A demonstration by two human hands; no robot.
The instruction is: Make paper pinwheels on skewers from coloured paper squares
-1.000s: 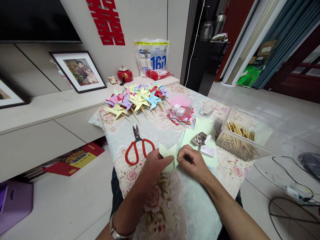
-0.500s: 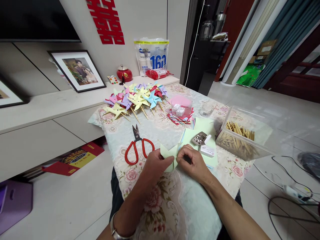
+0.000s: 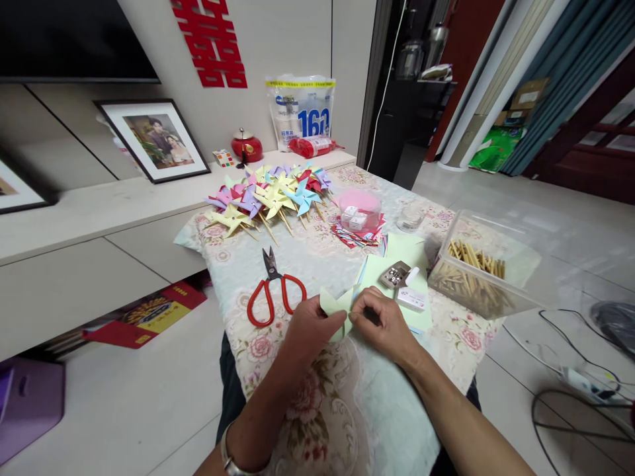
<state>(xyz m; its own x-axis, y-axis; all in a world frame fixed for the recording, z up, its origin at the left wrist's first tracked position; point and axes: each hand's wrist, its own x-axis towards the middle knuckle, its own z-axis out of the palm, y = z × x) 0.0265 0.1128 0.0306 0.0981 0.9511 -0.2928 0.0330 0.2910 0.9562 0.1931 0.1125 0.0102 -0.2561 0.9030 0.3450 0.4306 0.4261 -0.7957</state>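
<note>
A pale green piece of folded paper is pinched in my left hand, thumb on top. My right hand is closed at the paper's right edge, its fingertips pressed together; whether a small pin is between them is hidden. Left of the paper lie red-handled scissors, blades pointing away. Just beyond my right hand, a small open box of pins and a white box rest on a stack of light green paper sheets.
Many paper pinwheels on sticks are heaped at the table's far left. A round clear container with a pink lid sits on red paper pieces. On the right stands a clear plastic bin holding wooden sticks.
Both hands stay nearly in place. My left hand and the folded paper have shifted very slightly to the right.
</note>
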